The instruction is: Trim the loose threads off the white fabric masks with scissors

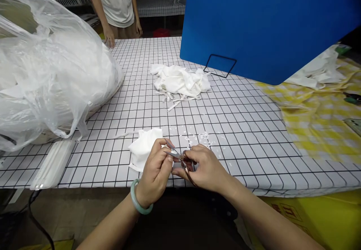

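Observation:
My right hand (207,165) is closed around the handles of a small pair of scissors (180,156), whose blades are apart and point left toward my left fingers. My left hand (158,169), with a pale green bangle at the wrist, is pinched closed beside the blades. A small white cloth piece (143,148) lies flat behind it, with its edge running under the fingers; the pinched part is mostly hidden. A thin strip trails left from that cloth. Tiny white clippings (204,136) are scattered just beyond my hands.
A heap of white cloth pieces (182,81) lies mid-table on the checked tablecloth (242,129). At left stands a bulging clear plastic bag (56,65), with a white power strip (53,163) before it. A big blue board (254,24) rises behind. Another person (117,5) stands across the table.

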`<action>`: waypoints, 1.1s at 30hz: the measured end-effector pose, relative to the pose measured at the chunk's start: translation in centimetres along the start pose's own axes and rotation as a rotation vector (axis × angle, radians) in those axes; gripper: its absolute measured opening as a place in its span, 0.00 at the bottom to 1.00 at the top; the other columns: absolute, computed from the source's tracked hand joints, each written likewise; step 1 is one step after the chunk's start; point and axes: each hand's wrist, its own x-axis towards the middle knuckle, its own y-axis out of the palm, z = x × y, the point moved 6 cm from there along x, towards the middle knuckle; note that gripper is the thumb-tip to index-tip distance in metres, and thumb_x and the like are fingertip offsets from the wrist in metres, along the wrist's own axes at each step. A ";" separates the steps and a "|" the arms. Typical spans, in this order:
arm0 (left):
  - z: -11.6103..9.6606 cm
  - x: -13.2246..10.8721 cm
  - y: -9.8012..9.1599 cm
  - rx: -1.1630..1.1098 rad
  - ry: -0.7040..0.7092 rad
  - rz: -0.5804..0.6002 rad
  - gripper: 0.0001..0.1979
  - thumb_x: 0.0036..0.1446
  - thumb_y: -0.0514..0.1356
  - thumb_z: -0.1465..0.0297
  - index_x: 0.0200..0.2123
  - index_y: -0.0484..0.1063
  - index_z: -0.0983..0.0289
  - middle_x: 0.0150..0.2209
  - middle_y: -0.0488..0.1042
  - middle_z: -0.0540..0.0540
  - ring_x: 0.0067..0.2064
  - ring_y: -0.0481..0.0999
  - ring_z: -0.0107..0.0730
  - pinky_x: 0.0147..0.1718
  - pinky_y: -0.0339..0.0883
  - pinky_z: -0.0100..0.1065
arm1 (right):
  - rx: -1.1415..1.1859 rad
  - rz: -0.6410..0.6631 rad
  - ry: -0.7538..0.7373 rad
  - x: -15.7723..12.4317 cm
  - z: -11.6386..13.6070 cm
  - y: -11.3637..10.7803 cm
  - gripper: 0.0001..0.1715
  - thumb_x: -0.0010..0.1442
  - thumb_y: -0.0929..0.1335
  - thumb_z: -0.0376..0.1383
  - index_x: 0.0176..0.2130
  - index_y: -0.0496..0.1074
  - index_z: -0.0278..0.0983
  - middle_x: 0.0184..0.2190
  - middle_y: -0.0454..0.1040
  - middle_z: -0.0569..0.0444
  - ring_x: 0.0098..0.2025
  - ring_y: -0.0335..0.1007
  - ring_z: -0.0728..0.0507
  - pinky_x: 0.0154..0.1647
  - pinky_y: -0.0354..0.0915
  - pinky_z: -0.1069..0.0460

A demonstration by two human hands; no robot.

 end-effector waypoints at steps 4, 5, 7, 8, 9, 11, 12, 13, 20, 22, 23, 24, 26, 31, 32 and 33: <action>0.1 0.3 0.6 0.022 0.010 0.028 0.13 0.71 0.48 0.74 0.36 0.70 0.63 0.43 0.64 0.58 0.51 0.66 0.38 0.48 0.66 0.38 | -0.011 -0.035 0.023 -0.6 -0.8 -0.1 0.32 0.59 0.70 0.58 0.21 0.63 0.38 0.17 0.69 0.58 0.23 0.63 0.49 0.36 0.60 0.50; 0.1 0.5 0.9 0.029 0.027 0.042 0.13 0.71 0.48 0.74 0.36 0.70 0.63 0.43 0.64 0.57 0.51 0.66 0.38 0.49 0.66 0.38 | -0.023 -0.046 0.038 -0.9 -1.1 -0.2 0.32 0.59 0.69 0.58 0.20 0.62 0.38 0.17 0.69 0.58 0.22 0.62 0.49 0.36 0.60 0.50; 0.1 1.0 1.7 0.043 0.060 0.084 0.13 0.71 0.48 0.74 0.36 0.70 0.63 0.42 0.65 0.58 0.52 0.65 0.38 0.50 0.65 0.37 | -0.056 -0.067 0.084 -1.7 -2.0 -0.4 0.33 0.60 0.68 0.60 0.20 0.61 0.38 0.17 0.68 0.58 0.22 0.61 0.49 0.35 0.60 0.50; 0.2 1.3 2.2 0.047 0.070 0.109 0.13 0.71 0.48 0.74 0.36 0.70 0.63 0.42 0.65 0.58 0.52 0.65 0.38 0.50 0.65 0.37 | -0.073 -0.080 0.118 -2.1 -2.5 -0.5 0.34 0.60 0.67 0.60 0.20 0.61 0.38 0.16 0.67 0.57 0.22 0.61 0.49 0.34 0.60 0.50; 0.4 1.6 2.7 0.048 0.073 0.135 0.13 0.71 0.48 0.74 0.36 0.70 0.64 0.43 0.65 0.58 0.51 0.65 0.38 0.49 0.65 0.37 | -0.085 -0.093 0.161 -2.6 -3.1 -0.6 0.35 0.60 0.66 0.61 0.19 0.60 0.38 0.16 0.66 0.57 0.22 0.60 0.49 0.33 0.59 0.51; 1.0 2.2 4.0 0.040 0.062 0.189 0.13 0.71 0.48 0.73 0.36 0.70 0.64 0.43 0.64 0.58 0.50 0.66 0.37 0.48 0.66 0.37 | -0.090 -0.115 0.266 -3.7 -4.3 -0.9 0.37 0.59 0.65 0.63 0.18 0.58 0.38 0.15 0.64 0.57 0.21 0.58 0.49 0.30 0.59 0.51; 1.2 2.4 4.7 0.034 0.057 0.212 0.13 0.71 0.48 0.73 0.36 0.70 0.64 0.42 0.65 0.58 0.50 0.66 0.37 0.47 0.66 0.36 | -0.076 -0.120 0.328 -4.2 -5.0 -1.0 0.38 0.58 0.66 0.64 0.17 0.57 0.38 0.15 0.63 0.57 0.21 0.57 0.49 0.29 0.58 0.51; 1.4 2.6 5.3 0.030 0.051 0.224 0.13 0.71 0.48 0.72 0.35 0.70 0.64 0.41 0.65 0.58 0.50 0.66 0.38 0.47 0.67 0.36 | -0.045 -0.121 0.399 -4.8 -5.7 -1.2 0.38 0.57 0.66 0.64 0.17 0.57 0.38 0.15 0.63 0.57 0.21 0.57 0.48 0.26 0.57 0.52; 0.6 1.0 5.3 0.215 0.020 0.589 0.11 0.68 0.56 0.66 0.34 0.72 0.63 0.51 0.71 0.60 0.49 0.75 0.40 0.47 0.72 0.39 | 0.097 -0.208 0.577 -7.6 -9.1 -4.0 0.26 0.54 0.71 0.60 0.32 0.71 0.40 0.23 0.71 0.57 0.24 0.65 0.46 0.24 0.63 0.52; 0.8 1.7 1.8 0.301 -0.004 0.530 0.11 0.68 0.55 0.65 0.33 0.72 0.62 0.49 0.74 0.60 0.49 0.75 0.42 0.48 0.72 0.42 | 0.005 -0.233 0.501 -7.4 -9.0 -4.6 0.25 0.55 0.71 0.59 0.36 0.72 0.42 0.27 0.74 0.54 0.26 0.67 0.44 0.25 0.65 0.50; 1.3 2.5 -0.8 0.368 -0.036 0.414 0.11 0.68 0.53 0.67 0.34 0.72 0.62 0.48 0.74 0.60 0.49 0.74 0.42 0.50 0.71 0.44 | -0.037 -0.249 0.473 -7.1 -8.8 -4.8 0.24 0.55 0.71 0.59 0.36 0.72 0.42 0.29 0.75 0.53 0.27 0.69 0.43 0.26 0.66 0.49; 1.9 3.5 -3.6 0.444 -0.065 0.268 0.11 0.68 0.51 0.70 0.36 0.72 0.62 0.46 0.74 0.60 0.49 0.73 0.42 0.50 0.70 0.46 | -0.076 -0.266 0.451 -6.6 -8.5 -4.7 0.24 0.55 0.71 0.59 0.35 0.73 0.42 0.30 0.76 0.52 0.28 0.70 0.42 0.26 0.66 0.49; 4.0 5.0 -8.3 0.653 -0.176 0.119 0.07 0.59 0.56 0.76 0.38 0.73 0.62 0.45 0.72 0.60 0.51 0.69 0.47 0.55 0.64 0.53 | -0.121 -0.297 0.419 -5.4 -7.4 -4.3 0.23 0.54 0.72 0.59 0.32 0.73 0.43 0.30 0.76 0.51 0.29 0.71 0.41 0.25 0.64 0.49; 8.5 7.0 -12.1 0.640 -0.287 0.125 0.06 0.45 0.63 0.78 0.24 0.69 0.62 0.32 0.71 0.57 0.41 0.69 0.46 0.47 0.66 0.49 | 0.002 -0.264 0.323 -0.2 -4.2 -1.6 0.24 0.52 0.74 0.57 0.35 0.73 0.42 0.29 0.76 0.52 0.28 0.70 0.42 0.26 0.64 0.49; 8.7 7.0 -12.1 0.608 -0.299 0.126 0.07 0.47 0.63 0.76 0.23 0.67 0.62 0.29 0.70 0.55 0.37 0.69 0.42 0.43 0.67 0.46 | 0.041 -0.239 0.315 0.9 -3.7 -0.9 0.25 0.51 0.75 0.57 0.37 0.73 0.41 0.32 0.77 0.50 0.30 0.71 0.41 0.28 0.66 0.48; 8.5 6.9 -12.1 0.572 -0.311 0.118 0.07 0.50 0.62 0.74 0.24 0.66 0.62 0.27 0.69 0.54 0.34 0.68 0.38 0.39 0.67 0.42 | 0.081 -0.214 0.309 2.1 -3.2 -0.2 0.26 0.50 0.75 0.56 0.38 0.73 0.40 0.36 0.78 0.49 0.33 0.73 0.40 0.31 0.68 0.47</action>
